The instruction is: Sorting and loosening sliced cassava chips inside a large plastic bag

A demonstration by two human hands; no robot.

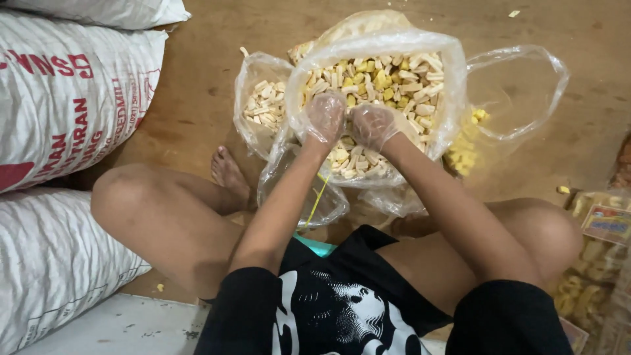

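sacks: two big white woven sacks point(66, 92) stacked at left edge of frame, upper one with red block print, lower one point(52, 263) plain with faint grey print; a third white sack just shows at top left.
floor: brown, worn, a few yellow crumbs point(565, 190) at right.
big bag: clear plastic bag point(388, 46), centre top of frame, mouth open, full of snack pieces point(401, 82), short pale cream sticks mixed with yellow cubes. Sits on floor in front of the crossed legs.
side bag: smaller clear bag point(263, 98) just left of the big one, touching it, holds pale sticks only.
empty bag: clear bag point(519, 92) at right of big one, nearly empty, yellow pieces at its lower edge.
packets: sealed snack packets point(601, 230) at right edge, yellow contents, one with a small rectangular red-blue label.
left hand: left hand point(325, 118) in thin clear plastic glove, inside big bag, fingers curled down into the pieces; can't tell if it grips any.
right hand: right hand point(372, 125) gloved the same, just beside the left, fingers bent over the pieces; grip can't be told.
strip: thin yellow strip point(317, 200) hanging under the big bag, lower centre.
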